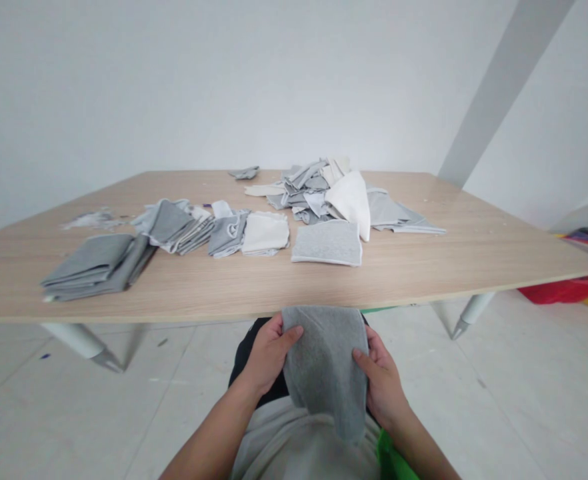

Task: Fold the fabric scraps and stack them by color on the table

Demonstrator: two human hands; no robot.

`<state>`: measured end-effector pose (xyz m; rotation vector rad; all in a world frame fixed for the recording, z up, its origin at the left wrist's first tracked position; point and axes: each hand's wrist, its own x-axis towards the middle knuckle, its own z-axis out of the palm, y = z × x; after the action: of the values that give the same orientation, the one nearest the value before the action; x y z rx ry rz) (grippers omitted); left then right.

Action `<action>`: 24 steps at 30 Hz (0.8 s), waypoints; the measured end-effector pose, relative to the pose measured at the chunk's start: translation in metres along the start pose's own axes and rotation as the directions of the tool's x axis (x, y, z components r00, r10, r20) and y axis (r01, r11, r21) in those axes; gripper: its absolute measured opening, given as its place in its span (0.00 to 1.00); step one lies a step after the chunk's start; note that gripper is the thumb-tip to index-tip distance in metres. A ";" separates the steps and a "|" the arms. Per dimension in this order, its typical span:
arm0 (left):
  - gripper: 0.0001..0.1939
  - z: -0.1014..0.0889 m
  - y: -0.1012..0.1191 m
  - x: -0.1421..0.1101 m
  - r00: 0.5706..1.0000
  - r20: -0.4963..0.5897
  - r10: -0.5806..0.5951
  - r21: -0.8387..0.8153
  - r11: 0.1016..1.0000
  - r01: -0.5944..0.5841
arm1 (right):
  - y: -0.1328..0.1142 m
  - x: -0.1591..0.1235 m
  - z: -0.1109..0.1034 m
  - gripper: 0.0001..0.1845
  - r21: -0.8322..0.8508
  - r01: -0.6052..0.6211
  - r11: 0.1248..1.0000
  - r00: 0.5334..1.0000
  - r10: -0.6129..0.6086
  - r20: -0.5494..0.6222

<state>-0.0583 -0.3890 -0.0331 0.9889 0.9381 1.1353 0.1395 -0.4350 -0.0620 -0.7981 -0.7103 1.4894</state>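
A grey piece of fabric (pixel 327 363) hangs between my two hands, over my lap and just in front of the table's edge. My left hand (pixel 269 353) pinches its upper left side, thumb on top. On the right side, my right hand (pixel 381 377) grips it a bit lower, also with the thumb on the front. The fingers behind the cloth are partly hidden. Straight ahead on the table lies a light grey fabric rectangle (pixel 327 243), with a stack of cream pieces (pixel 266 233) and a stack of grey pieces (pixel 227 233) to its left.
Folded dark grey cloth (pixel 91 263) lies near the front left of the wooden table (pixel 214 290). Beside it is a fanned pile of fabric pieces (pixel 171 227). A loose heap of scraps (pixel 309 187) and a white piece (pixel 351 203) sit farther back. Red bags (pixel 564 288) are on the floor at right.
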 end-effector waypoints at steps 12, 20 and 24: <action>0.35 0.024 0.020 0.029 0.983 0.134 0.123 0.018 0.992 -0.127 | -0.025 0.020 0.006 0.38 0.097 0.007 0.995 0.987 0.008 -0.158; 0.39 0.040 0.007 0.039 0.971 0.233 0.058 0.033 0.997 -0.068 | -0.004 0.014 -0.008 0.19 0.090 -0.128 0.988 0.980 0.140 -0.140; 0.41 0.046 0.007 0.044 0.955 0.294 0.031 0.086 0.995 -0.059 | -0.023 0.017 -0.026 0.19 0.046 -0.114 0.992 0.974 0.121 -0.191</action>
<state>-0.0088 -0.3513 -0.0169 1.2229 0.7370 0.9556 0.1732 -0.4170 -0.0592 -0.9571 -0.4974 1.5014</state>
